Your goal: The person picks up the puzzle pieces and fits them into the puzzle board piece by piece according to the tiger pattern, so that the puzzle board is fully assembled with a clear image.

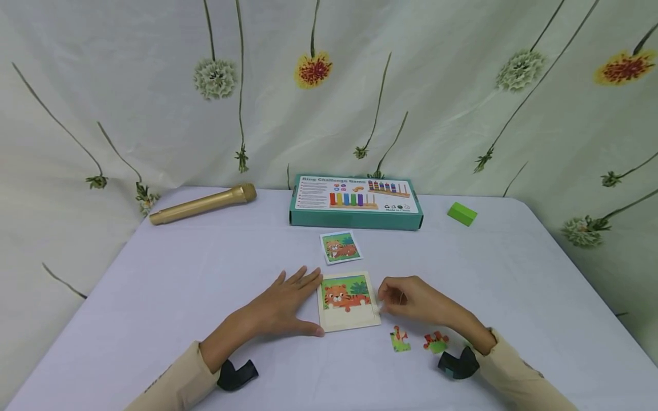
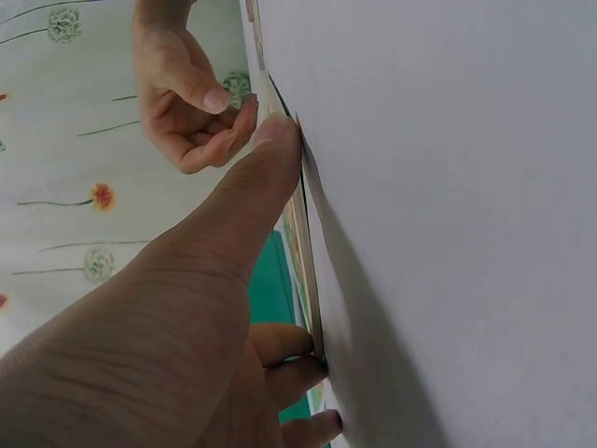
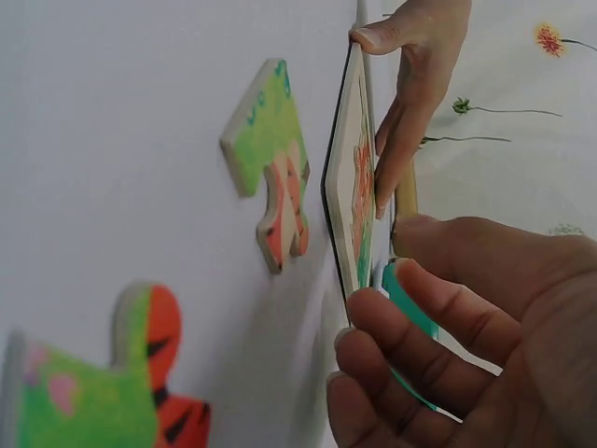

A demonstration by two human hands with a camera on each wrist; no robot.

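A puzzle tray (image 1: 349, 321) lies flat, its upper part filled by a tiger picture and its lower part bare. My left hand (image 1: 285, 305) spreads with straight fingers along the tray's left side, thumb (image 2: 272, 131) against its edge in the left wrist view. Beside the right edge, my right hand (image 1: 418, 299) has loosely bent fingers with nothing visible in them; whether they touch the tray, I cannot tell. Two loose pieces, one with tiger feet (image 1: 399, 341) and one with a striped orange part (image 1: 437, 342), lie below the right hand, also large in the right wrist view.
Behind the tray lies a tiger picture card (image 1: 341, 247). Farther back are a teal game box (image 1: 356, 220), a gold microphone (image 1: 203, 206) at the left and a green block (image 1: 462, 213) at the right. Flowered cloth (image 1: 442, 68) hangs beyond the table.
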